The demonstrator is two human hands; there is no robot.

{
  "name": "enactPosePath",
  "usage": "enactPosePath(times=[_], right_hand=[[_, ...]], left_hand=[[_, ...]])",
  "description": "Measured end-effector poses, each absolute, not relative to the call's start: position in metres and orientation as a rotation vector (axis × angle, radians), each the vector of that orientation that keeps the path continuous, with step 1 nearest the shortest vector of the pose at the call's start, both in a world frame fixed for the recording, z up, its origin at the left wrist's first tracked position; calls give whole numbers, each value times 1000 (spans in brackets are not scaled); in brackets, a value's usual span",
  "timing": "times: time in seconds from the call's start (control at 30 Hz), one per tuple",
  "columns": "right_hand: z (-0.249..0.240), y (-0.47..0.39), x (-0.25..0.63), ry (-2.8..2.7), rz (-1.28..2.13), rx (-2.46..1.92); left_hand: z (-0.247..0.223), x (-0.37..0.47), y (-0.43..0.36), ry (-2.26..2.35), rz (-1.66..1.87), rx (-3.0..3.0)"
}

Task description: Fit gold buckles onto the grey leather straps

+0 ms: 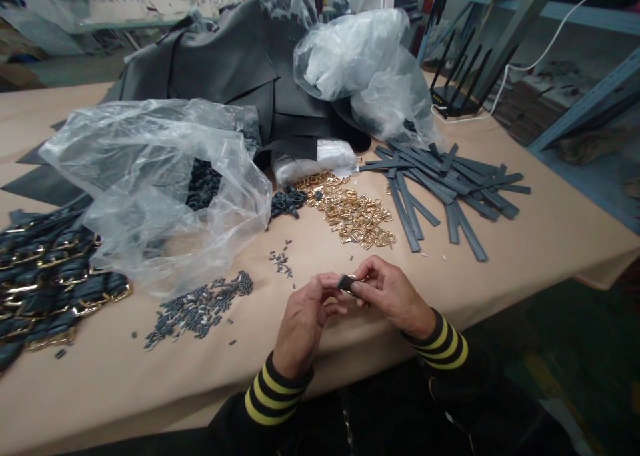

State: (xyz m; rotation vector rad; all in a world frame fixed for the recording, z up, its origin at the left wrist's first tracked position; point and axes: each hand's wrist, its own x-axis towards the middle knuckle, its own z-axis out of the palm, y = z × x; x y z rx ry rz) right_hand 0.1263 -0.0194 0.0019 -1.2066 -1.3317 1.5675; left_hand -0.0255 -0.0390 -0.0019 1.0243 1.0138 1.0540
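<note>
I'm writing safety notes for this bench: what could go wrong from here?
The dark piece at the fingertips of the right hand might slip, perhaps off the nearby table edge. The left sleeve could scatter the loose small pieces. Shifting the crumpled clear bag may drag some along.

The buckles (357, 217) are gleaming in glossy gold metal; the bag (165, 176) is shining as clear, wrinkled plastic; the strips (463, 183) are looking matt and smooth, the tabletop (320, 339) smooth, dull brown.
</note>
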Motion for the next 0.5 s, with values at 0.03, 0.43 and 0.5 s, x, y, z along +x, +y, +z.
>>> enactPosePath(times=[0.03,0.43,0.5], right_hand=[[3,-19,127,-1323,1616,-1165],[2,-21,131,-1660,1567,-1223],[7,-20,134,-1654,1625,-1195]], left_hand=[[-2,-27,-37,975,1009,926],[-9,-41,-28,814,599,758],[-9,-42,-28,819,621,723]])
